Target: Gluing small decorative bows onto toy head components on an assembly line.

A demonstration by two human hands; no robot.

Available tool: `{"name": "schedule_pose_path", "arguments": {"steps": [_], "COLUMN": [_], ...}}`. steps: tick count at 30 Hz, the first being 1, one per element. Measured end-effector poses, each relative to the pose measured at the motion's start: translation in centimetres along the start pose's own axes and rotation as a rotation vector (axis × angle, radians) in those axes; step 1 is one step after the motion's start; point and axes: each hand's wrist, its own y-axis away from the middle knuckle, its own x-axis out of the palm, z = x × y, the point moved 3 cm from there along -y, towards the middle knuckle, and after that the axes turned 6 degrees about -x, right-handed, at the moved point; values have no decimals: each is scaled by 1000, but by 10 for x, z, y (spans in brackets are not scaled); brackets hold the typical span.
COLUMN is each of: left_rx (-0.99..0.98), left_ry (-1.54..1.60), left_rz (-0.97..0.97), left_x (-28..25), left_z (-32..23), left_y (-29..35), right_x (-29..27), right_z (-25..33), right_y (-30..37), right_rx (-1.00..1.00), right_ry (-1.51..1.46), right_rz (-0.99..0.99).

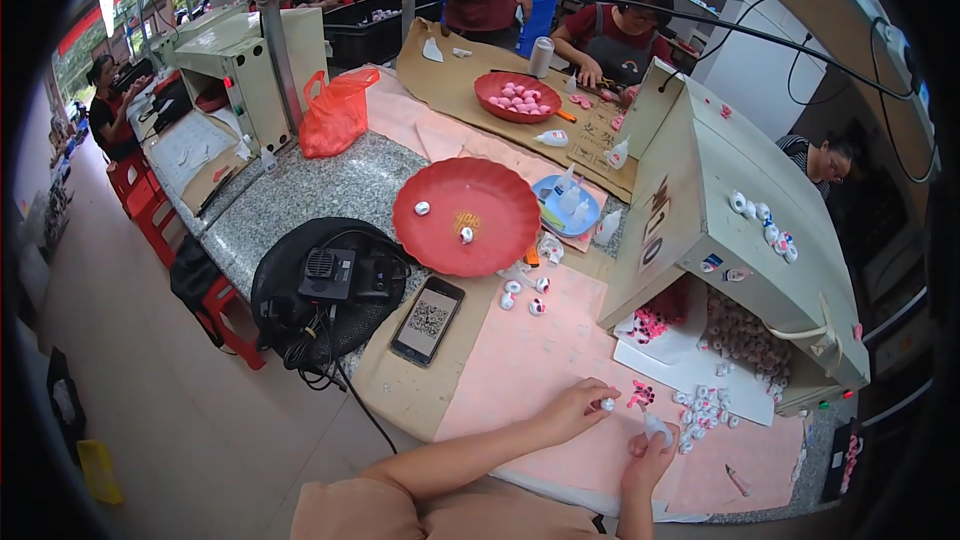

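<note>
Over the pink work sheet, my left hand pinches a small round white piece between thumb and fingertips. Close by on its right, my right hand is wrapped round a small white squeeze bottle, its narrow tip pointing up and left. Small dark pink pieces lie on the sheet just beyond both hands. A loose heap of round white pieces with coloured marks spreads to the right of the bottle. Tweezers rest near the right front edge.
A pale green box-shaped machine stands at right with more pieces inside. Beyond the hands are a red scalloped tray, a phone, a black round bag with a device and a blue dish of bottles. A co-worker sits across.
</note>
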Motion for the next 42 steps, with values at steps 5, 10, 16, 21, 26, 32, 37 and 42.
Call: {"name": "schedule_pose_path", "arguments": {"steps": [5,10,16,21,26,32,37,42], "left_rx": [-66,-142,-193,-192,-201,-190,-187,-193], "left_ry": [19,159,97,72,54,58,59,60], "left_rz": [38,-53,-16,-50,-45,-41,-29,-29], "left_x": [-2,-1,2,6,9,8,8,8], "left_z": [-2,-1,-4,-6,-5,-4,-6,-3], "left_y": [-6,-4,-12,-9,-9,-10,-10,-10], "right_x": [-5,-2,-2,-1,-2,0,2,2], "right_z": [-1,0,9,15,16,16,19,19], "right_y": [-2,0,-1,2,3,1,-1,-2], "right_rx": [26,-59,-260,-382,-387,-366,-352,-361], "right_ry": [-26,230,309,479,507,498,528,518], "right_rz": [-105,-75,0,84,84,75,81,92]}}
